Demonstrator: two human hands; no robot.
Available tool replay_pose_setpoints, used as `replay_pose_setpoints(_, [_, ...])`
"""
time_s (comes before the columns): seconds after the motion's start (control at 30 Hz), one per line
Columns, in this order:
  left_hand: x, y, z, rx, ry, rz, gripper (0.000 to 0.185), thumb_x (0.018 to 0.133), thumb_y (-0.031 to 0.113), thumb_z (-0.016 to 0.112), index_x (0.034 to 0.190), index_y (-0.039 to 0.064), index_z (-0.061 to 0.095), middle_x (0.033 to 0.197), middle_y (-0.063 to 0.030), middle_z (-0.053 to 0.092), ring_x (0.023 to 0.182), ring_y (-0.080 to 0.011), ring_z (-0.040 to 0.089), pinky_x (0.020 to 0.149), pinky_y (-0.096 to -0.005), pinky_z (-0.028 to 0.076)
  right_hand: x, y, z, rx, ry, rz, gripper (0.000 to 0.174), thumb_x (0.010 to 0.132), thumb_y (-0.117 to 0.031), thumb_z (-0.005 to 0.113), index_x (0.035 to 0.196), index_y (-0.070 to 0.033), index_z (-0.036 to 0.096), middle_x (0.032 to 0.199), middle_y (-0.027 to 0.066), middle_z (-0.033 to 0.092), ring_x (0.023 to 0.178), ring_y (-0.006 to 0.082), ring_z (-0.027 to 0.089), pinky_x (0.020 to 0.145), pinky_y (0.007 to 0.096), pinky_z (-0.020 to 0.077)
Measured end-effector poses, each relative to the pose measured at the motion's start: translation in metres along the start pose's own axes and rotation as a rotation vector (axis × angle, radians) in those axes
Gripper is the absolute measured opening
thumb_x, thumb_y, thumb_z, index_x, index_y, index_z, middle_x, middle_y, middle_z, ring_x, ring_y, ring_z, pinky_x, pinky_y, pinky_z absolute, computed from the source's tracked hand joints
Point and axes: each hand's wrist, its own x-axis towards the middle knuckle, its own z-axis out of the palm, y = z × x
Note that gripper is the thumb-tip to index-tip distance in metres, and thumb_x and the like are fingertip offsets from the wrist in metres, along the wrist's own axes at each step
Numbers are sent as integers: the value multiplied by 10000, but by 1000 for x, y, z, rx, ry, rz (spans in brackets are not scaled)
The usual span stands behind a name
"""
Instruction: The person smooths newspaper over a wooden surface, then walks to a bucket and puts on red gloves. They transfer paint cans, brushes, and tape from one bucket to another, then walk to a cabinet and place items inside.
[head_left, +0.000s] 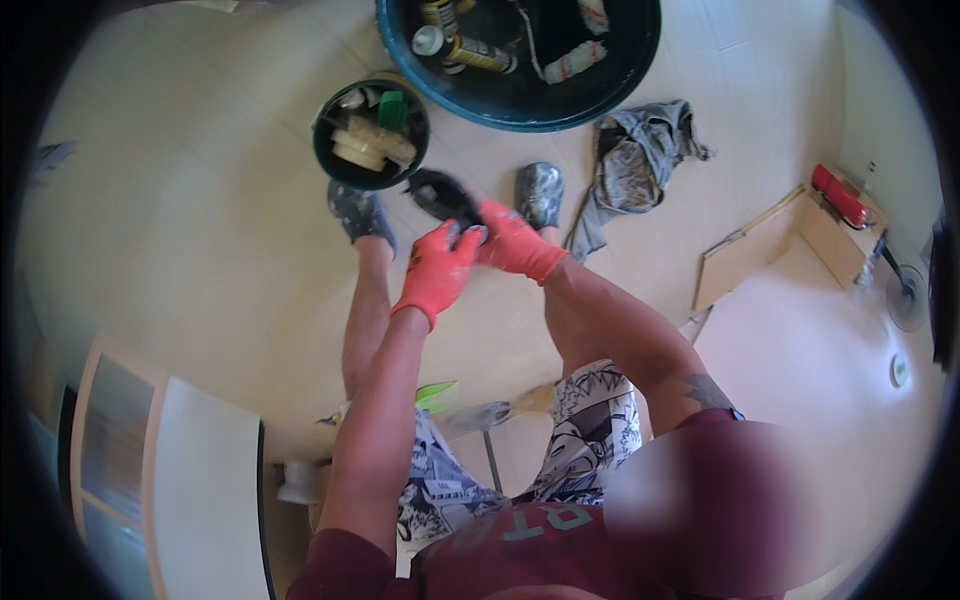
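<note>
Both my hands wear red work gloves and meet above the floor, between my feet. My left hand (440, 271) and my right hand (514, 238) hold the near end of a dark, elongated object (442, 193), blurred, whose exact kind I cannot tell. Its far end points toward a small dark bucket (322, 150) holding a green plastic piece (391, 110), a pale round roll (358, 151) and other items. Beyond stands a large dark green tub (517, 124) with cartridge-like tubes (480, 54) and paint rollers (576, 62) in it.
A stained grey cloth (637, 165) lies on the floor right of my shoe (538, 193); my other shoe (360, 212) is beside the bucket. Farther right, an opened cardboard box (750, 244) stands near a red object (838, 196). A glazed door (112, 435) is at lower left.
</note>
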Motion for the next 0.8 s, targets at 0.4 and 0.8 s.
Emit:
replay_pose_setpoints(0.4, [24,-41,-107,-362,571,-165,385,964,423,749,1069,62,662,728,-4,628,489,-99,503,456,-292,406,-121,-17,-29,95,267,416,340,973,-236,688,1297,-134,665,997,133,740,927,251,699,848,384,535])
replay_pose_setpoints(0.8, [92,-81,-175,-316,444,-116,289,1011,320,646,1163,76,675,776,-16,589,600,-149,528,524,-352,431,-23,164,-58,318,605,656,571,948,-266,730,1417,12,559,1285,196,681,1173,294,644,1008,384,497])
